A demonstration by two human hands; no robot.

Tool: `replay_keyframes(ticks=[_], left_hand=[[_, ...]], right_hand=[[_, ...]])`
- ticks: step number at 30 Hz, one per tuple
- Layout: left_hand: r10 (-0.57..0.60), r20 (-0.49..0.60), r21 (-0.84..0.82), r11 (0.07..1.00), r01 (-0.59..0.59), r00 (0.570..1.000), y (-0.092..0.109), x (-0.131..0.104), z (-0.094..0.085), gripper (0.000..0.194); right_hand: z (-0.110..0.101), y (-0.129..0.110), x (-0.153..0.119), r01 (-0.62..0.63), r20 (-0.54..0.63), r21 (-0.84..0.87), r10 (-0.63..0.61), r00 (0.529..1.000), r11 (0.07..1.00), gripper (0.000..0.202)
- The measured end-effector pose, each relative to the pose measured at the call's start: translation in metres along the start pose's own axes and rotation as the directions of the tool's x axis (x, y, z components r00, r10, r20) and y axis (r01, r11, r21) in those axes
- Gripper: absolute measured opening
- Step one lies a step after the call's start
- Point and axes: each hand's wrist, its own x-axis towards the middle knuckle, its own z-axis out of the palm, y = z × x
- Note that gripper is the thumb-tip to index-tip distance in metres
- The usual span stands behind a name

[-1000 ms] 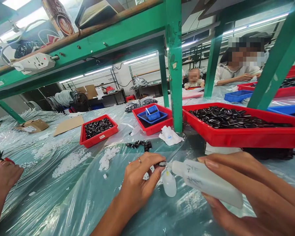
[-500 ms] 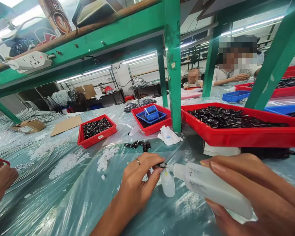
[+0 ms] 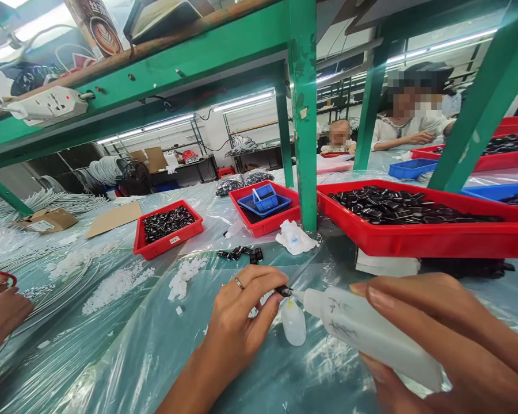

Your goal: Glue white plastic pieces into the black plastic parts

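My left hand, with a ring on one finger, pinches a small black part between thumb and fingertips. My right hand is wrapped round a white squeeze bottle with dark handwriting on its side. The bottle lies tilted, its thin nozzle pointing left at the black part; whether the tip touches it I cannot tell. Just below the nozzle, a second small translucent bottle with a yellowish tip lies on the plastic-covered table. Several black parts lie loose beyond my left hand.
Red trays of black parts stand at the left and right. A red tray holds blue trays near a green post. Crumpled tissue lies by it. Another person's hand holds red-handled cutters at far left.
The black part has turned slightly in my left fingers beside the nozzle. At far left, the other person's hand and the red-handled cutters have risen a little. The bottle stays in my right hand.
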Motion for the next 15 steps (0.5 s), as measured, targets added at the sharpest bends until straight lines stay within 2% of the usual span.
replay_keyframes(ticks=[2,5,6,10,15], left_hand=[[-0.001,0.002,0.006,1.000,0.001,1.000,0.000,0.000,0.000,0.025],[0.001,-0.002,0.016,1.000,-0.001,1.000,0.000,0.000,0.000,0.024],[0.003,-0.003,0.020,1.000,-0.003,1.000,0.000,0.001,0.000,0.024],[0.009,-0.003,0.022,1.000,-0.009,1.000,0.000,0.001,0.000,0.023],[0.000,-0.010,0.003,1.000,0.000,1.000,0.001,0.001,0.000,0.024]], right_hand=[[0.003,-0.006,0.001,-0.042,-0.027,0.030,0.043,0.999,0.999,0.072],[0.007,-0.012,0.002,-0.177,-0.113,0.082,0.186,0.976,0.981,0.066],[0.007,-0.012,0.001,-0.179,-0.113,0.081,0.188,0.976,0.980,0.066],[0.002,-0.008,-0.001,-0.043,-0.030,0.051,0.045,0.999,0.998,0.075],[0.005,-0.019,-0.003,-0.179,-0.101,0.114,0.190,0.977,0.977,0.068]])
